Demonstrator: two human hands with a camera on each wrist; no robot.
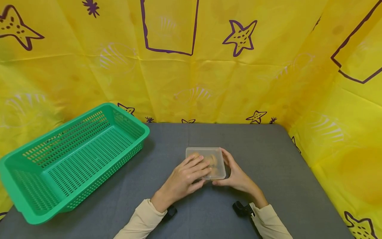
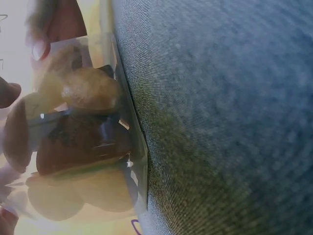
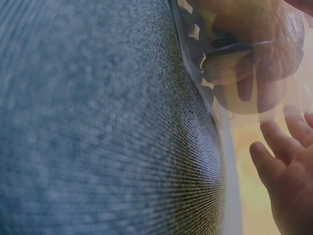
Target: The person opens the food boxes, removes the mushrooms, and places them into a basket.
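Observation:
A see-through lidded plastic box (image 1: 221,171) stands on the grey cloth, with several rounded brown and tan pieces (image 2: 80,142) inside. Their kind is blurred by the plastic. My left hand (image 1: 186,177) lies over the top of the box, its fingers stretched across the lid and its thumb by the near edge. From the right side my right hand (image 1: 238,177) holds the box, with the thumb at the near corner and fingers at the far corner. In the right wrist view, the right fingers (image 3: 279,142) reach toward the clear wall.
To the left stands a long green perforated basket (image 1: 89,186), open at the top. Grey cloth (image 1: 268,159) covers the table. Yellow printed fabric (image 1: 209,76) hangs behind and along the right side. A black strap device (image 1: 243,209) sits at the right wrist.

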